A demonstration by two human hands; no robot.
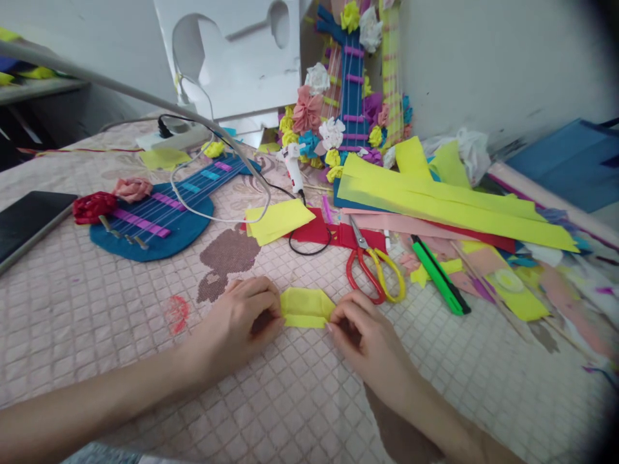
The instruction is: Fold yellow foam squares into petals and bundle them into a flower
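Note:
A small folded piece of yellow paper (304,307) lies on the pink quilted cloth (97,335) between my two hands. My left hand (242,322) pinches its left edge with curled fingers. My right hand (362,328) pinches its right edge, fingers bent and pressed on the paper. Red and yellow scissors (374,267) lie just beyond my right hand. A green utility knife (439,274) lies to their right.
A blue felt guitar (164,212) with paper roses lies at the left, a phone (29,222) beyond it. A glue gun (294,167), cables, long yellow paper strips (435,200) and scraps crowd the right. A decorated guitar (351,84) leans against the wall.

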